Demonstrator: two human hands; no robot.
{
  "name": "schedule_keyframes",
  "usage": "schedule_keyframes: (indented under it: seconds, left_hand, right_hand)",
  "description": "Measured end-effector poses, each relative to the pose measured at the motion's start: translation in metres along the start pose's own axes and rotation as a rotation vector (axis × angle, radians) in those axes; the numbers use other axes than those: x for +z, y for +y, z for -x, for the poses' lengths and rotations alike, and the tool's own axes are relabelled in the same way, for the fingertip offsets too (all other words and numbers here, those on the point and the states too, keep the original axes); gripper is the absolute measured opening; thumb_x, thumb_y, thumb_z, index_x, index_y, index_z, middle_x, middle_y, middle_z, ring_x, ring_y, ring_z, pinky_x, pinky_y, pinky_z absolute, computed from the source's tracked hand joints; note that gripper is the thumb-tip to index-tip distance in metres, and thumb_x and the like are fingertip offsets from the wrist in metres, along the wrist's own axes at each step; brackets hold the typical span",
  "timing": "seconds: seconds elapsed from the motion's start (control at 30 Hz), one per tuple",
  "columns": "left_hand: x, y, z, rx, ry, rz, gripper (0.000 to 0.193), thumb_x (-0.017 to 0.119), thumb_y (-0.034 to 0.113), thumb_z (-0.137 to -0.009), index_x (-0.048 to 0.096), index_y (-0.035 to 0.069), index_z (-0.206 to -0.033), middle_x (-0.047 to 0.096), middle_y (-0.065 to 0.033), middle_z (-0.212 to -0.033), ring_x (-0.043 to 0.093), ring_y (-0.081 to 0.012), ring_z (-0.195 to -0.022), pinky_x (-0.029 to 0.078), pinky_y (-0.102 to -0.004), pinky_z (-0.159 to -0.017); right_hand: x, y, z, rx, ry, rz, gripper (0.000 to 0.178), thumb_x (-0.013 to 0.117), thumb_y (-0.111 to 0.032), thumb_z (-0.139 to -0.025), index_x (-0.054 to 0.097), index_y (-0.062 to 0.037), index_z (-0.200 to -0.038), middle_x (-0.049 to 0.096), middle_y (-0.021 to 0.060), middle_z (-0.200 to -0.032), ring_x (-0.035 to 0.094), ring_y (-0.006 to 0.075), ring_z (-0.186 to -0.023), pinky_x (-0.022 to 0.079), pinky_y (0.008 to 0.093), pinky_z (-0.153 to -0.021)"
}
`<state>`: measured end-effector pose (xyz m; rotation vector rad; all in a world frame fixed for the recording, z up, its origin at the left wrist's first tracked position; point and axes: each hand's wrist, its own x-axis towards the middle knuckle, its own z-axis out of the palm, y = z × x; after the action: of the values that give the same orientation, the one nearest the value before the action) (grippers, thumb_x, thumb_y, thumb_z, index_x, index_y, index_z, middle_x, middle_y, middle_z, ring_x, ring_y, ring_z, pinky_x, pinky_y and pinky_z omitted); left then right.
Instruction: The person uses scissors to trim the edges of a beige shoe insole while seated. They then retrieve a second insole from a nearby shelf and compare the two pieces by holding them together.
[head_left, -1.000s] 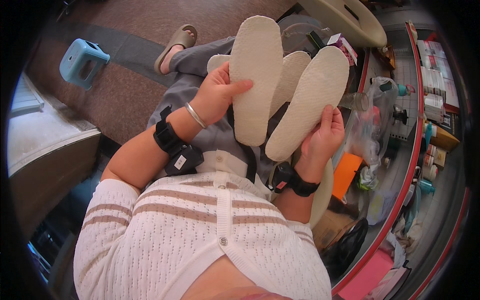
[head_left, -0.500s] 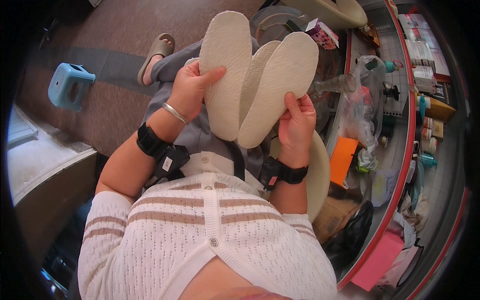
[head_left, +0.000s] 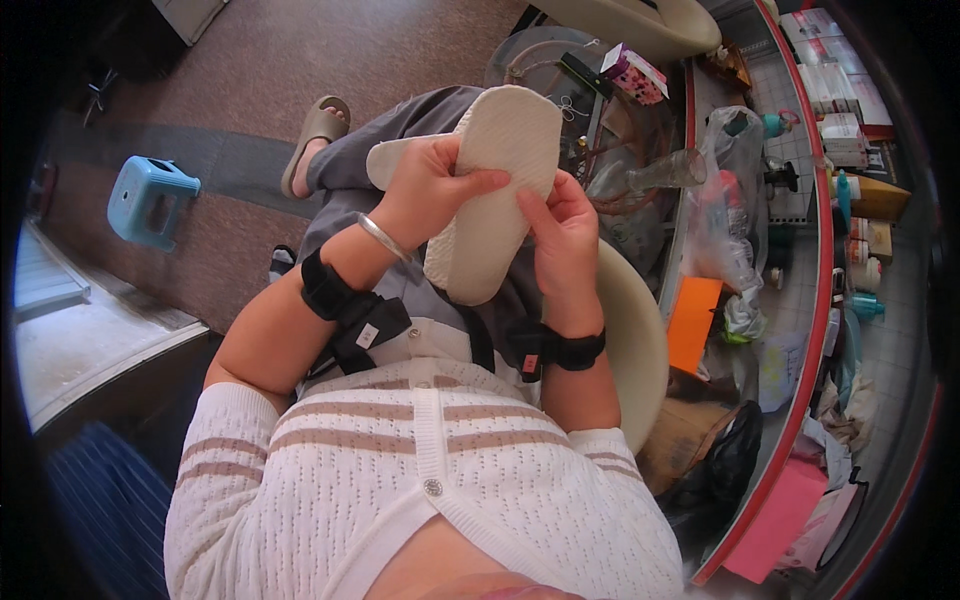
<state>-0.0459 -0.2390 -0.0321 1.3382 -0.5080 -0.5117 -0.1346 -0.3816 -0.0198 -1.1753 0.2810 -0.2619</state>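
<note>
A cream, textured shoe insole [head_left: 487,245] stands at a tilt above my lap, and the edge of at least one more shows close behind it. My left hand [head_left: 428,187] grips the insoles along their left side, thumb flat on the front face. On the opposite edge my right hand [head_left: 566,238] pinches them between thumb and fingers. The rounded end of another pale insole [head_left: 392,162] pokes out to the left, past my left hand. How many lie in the stack is hidden.
A blue plastic stool [head_left: 152,200] stands on the floor at left. On the right, a red-edged shelf [head_left: 828,260] holds boxes, bottles and bags. A glass bottle [head_left: 670,170], a patterned box [head_left: 634,75] and an orange box [head_left: 692,325] are near my right arm.
The two front insoles, fanned apart before, are now brought together into one stack. My right hand has moved left and one insole now sticks out leftward behind my left hand.
</note>
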Motion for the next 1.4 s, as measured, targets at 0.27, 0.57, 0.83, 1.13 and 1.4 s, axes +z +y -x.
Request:
schedule_keyframes:
  seconds: [0.27, 0.57, 0.83, 1.13, 1.4]
  left_hand:
    - [-0.008, -0.006, 0.023, -0.049, 0.089, 0.167, 0.027, 0.062, 0.016, -0.088, 0.059, -0.001, -0.108, 0.065, -0.0047, -0.096, 0.06, -0.0074, -0.078, 0.049, -0.0219, -0.069]
    - [-0.044, -0.018, 0.021, -0.214, 0.288, 0.471, 0.03, 0.056, 0.022, -0.092, 0.054, 0.001, -0.114, 0.064, -0.0073, -0.1, 0.063, -0.0135, -0.084, 0.051, -0.0252, -0.075]
    - [-0.033, -0.054, 0.012, -0.319, 0.164, 0.447, 0.029, 0.056, 0.02, -0.092, 0.051, 0.002, -0.115, 0.062, -0.0049, -0.104, 0.061, -0.0125, -0.089, 0.05, -0.0274, -0.079]
    - [-0.028, -0.045, 0.015, -0.284, 0.147, 0.462, 0.035, 0.066, 0.006, -0.082, 0.052, -0.001, -0.113, 0.065, -0.0082, -0.098, 0.064, -0.0147, -0.082, 0.053, -0.0284, -0.075]
    - [-0.008, -0.007, 0.015, 0.048, 0.087, 0.176, 0.03, 0.062, 0.008, -0.086, 0.058, 0.002, -0.115, 0.064, -0.0065, -0.098, 0.061, -0.01, -0.08, 0.05, -0.0233, -0.071]
  right_hand:
    - [0.001, 0.017, -0.009, -0.03, 0.071, 0.199, 0.022, 0.068, -0.013, -0.084, 0.061, 0.0025, -0.097, 0.063, 0.0042, -0.091, 0.056, 0.0061, -0.078, 0.045, 0.0204, -0.067]
    - [-0.064, 0.053, -0.063, 0.089, 0.205, 0.083, 0.035, 0.068, -0.013, -0.084, 0.055, 0.0068, -0.109, 0.062, 0.0106, -0.101, 0.06, 0.0156, -0.085, 0.048, 0.0265, -0.077]
    - [-0.066, 0.043, -0.049, -0.046, 0.32, 0.044, 0.016, 0.065, -0.008, -0.085, 0.061, 0.0033, -0.096, 0.065, 0.0055, -0.087, 0.058, 0.009, -0.072, 0.046, 0.0225, -0.065]
    - [-0.086, -0.008, -0.022, -0.191, 0.416, 0.129, 0.009, 0.066, -0.003, -0.083, 0.061, 0.0013, -0.089, 0.066, 0.0046, -0.081, 0.058, 0.0073, -0.068, 0.044, 0.02, -0.062]
    - [-0.05, -0.024, -0.013, -0.215, 0.28, -0.035, 0.01, 0.066, -0.006, -0.084, 0.061, -0.0005, -0.091, 0.066, 0.0031, -0.082, 0.058, 0.006, -0.068, 0.044, 0.018, -0.063]
